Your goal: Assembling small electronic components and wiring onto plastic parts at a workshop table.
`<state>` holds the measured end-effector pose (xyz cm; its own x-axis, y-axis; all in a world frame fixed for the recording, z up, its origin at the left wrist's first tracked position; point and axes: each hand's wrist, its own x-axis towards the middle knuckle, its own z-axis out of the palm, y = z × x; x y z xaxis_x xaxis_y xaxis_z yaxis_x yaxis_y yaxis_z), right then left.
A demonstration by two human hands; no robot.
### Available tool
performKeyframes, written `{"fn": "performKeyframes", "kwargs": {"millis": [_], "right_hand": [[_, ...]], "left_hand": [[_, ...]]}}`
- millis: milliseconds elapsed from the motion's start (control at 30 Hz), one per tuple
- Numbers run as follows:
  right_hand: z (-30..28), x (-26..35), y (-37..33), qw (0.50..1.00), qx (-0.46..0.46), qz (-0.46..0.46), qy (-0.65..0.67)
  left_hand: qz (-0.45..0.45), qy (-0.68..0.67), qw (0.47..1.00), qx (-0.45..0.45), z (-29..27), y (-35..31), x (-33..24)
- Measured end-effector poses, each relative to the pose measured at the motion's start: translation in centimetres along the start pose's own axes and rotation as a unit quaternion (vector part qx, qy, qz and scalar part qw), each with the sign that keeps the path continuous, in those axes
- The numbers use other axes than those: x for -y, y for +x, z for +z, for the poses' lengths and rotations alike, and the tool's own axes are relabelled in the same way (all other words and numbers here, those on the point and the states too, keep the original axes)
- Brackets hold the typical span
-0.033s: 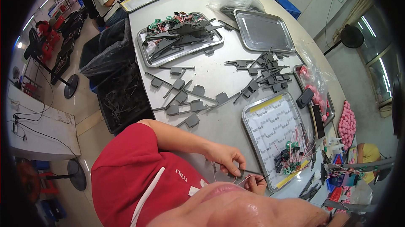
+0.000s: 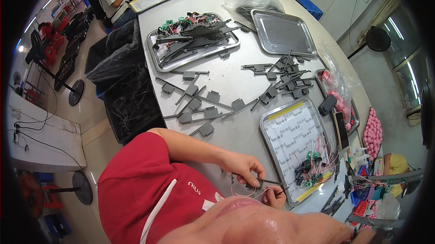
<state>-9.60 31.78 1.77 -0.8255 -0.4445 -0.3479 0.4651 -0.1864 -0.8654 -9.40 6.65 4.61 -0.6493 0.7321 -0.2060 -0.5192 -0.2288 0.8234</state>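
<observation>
My left hand (image 2: 244, 169) reaches across the near table edge, thumb and fingers closed on a dark grey plastic part (image 2: 272, 182) with a thin arm pointing right. Pinkish thin wires (image 2: 241, 194) loop below that hand and run toward my right hand (image 2: 274, 197). The right fingers are pinched together near the wires, and a thin black tip (image 2: 286, 189) sticks out beside them; the lower part of this hand is hidden. Just right of both hands lies a metal tray (image 2: 266, 142) lined with printed paper, holding a cluster of small green circuit boards with wires (image 2: 310, 167).
Loose grey plastic parts (image 2: 206, 113) lie across the table. Behind them a heaped tray (image 2: 158, 65) and a bare metal tray (image 2: 285, 33) stand. A phone (image 2: 341, 130) and a tray of pink pieces (image 2: 355, 121) sit at right; a black bin (image 2: 131, 108) is at left.
My left hand has shifted slightly and the grey part shows more clearly. The wire loop below it has spread a little. My right hand stays nearly in place.
</observation>
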Motion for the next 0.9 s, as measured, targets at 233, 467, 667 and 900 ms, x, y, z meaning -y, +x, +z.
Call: {"fn": "performKeyframes", "kwargs": {"millis": [233, 467, 667, 900], "right_hand": [[2.4, 0.9, 0.0, 0.997, -0.031, 0.003, -0.071], [3.5, 1.1, -0.7, 0.967, -0.088, -0.077, -0.228], [3.7, 2.1, -1.9, 0.964, -0.096, -0.117, -0.217], [4.5, 4.3, -1.6, 0.865, -0.032, -0.268, -0.422]], "left_hand": [[-0.004, 0.003, 1.000, -0.004, 0.0, 0.0, 0.5], [-0.004, -0.028, 0.999, 0.032, 0.0, 0.0, 0.9], [0.023, -0.054, 0.998, 0.005, -0.3, 0.2, 1.1], [0.084, -0.019, 0.990, -0.111, -2.5, 0.9, -0.1]]}}
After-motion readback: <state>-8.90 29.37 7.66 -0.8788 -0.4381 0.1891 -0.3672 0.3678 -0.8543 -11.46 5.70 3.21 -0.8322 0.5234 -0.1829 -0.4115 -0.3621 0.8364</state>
